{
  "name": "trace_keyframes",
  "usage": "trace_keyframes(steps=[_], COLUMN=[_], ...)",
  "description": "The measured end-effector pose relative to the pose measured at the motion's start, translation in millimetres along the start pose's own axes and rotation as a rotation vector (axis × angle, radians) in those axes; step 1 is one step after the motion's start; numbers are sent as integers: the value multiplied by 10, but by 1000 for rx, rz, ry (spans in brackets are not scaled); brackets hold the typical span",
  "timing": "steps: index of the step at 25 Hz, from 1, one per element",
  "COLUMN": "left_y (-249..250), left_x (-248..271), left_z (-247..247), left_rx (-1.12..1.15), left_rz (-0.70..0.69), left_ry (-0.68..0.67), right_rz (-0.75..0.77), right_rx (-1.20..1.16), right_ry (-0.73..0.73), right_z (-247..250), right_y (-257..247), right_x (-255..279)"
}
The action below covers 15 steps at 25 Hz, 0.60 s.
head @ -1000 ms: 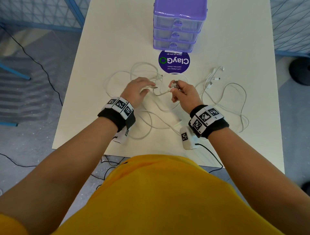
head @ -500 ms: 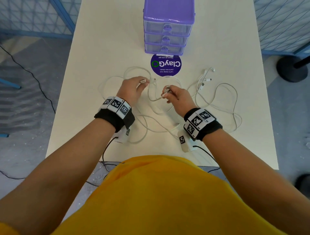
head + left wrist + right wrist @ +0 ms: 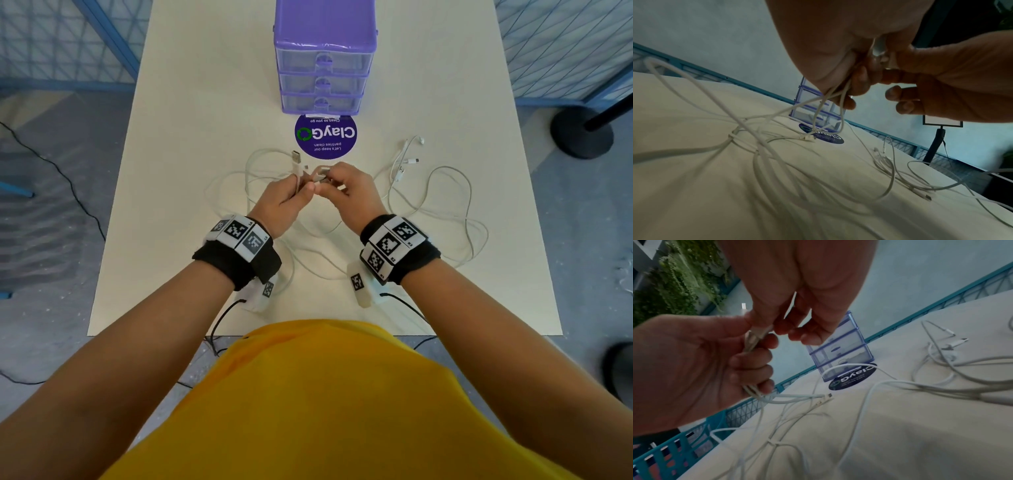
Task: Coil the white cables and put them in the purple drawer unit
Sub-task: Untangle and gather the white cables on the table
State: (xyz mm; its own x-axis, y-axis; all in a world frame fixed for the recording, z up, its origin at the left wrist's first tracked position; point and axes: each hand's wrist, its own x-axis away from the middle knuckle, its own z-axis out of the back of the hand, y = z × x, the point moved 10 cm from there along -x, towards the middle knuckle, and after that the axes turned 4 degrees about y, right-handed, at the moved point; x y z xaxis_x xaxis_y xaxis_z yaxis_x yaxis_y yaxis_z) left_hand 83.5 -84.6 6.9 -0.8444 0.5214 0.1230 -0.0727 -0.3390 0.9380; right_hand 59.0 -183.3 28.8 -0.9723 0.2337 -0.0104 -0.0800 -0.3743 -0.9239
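- The first coil is just begun: the left hand [image 3: 279, 202] grips a small bunch of strands of one cable [image 3: 267, 164], its USB plug [image 3: 296, 158] sticking up past the knuckles.
- The right hand [image 3: 346, 192] pinches the same cable beside it, fingers [image 3: 807, 335] curled; most of it lies loose on the bench [image 3: 191, 171].
- Next, I judge, the right hand must draw slack and lay another loop into the left.
- A second cable [image 3: 445, 205] sprawls right, near that edge; loops cross, so snagging is likely.
- The drawer unit [image 3: 325, 58] stands behind, all drawers shut, with free bench either side.
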Motion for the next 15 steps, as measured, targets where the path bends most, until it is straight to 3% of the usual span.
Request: trace_keyframes(steps=[2, 5, 9, 15], left_y=[-5, -18, -10, -80], left_x=[-46, -106, -122, -139], left_z=[-17, 38, 36, -28], left_rx=[-101, -226, -255, -273], left_rz=[13, 40, 47, 99], left_ry=[-17, 56, 61, -1], right_rz=[-63, -189, -360, -423], right_rx=[61, 351, 710, 746], right_ry=[-2, -28, -183, -126], right_z=[77, 233, 383, 569], right_y=[139, 533, 1093, 1282], right_x=[9, -21, -19, -67])
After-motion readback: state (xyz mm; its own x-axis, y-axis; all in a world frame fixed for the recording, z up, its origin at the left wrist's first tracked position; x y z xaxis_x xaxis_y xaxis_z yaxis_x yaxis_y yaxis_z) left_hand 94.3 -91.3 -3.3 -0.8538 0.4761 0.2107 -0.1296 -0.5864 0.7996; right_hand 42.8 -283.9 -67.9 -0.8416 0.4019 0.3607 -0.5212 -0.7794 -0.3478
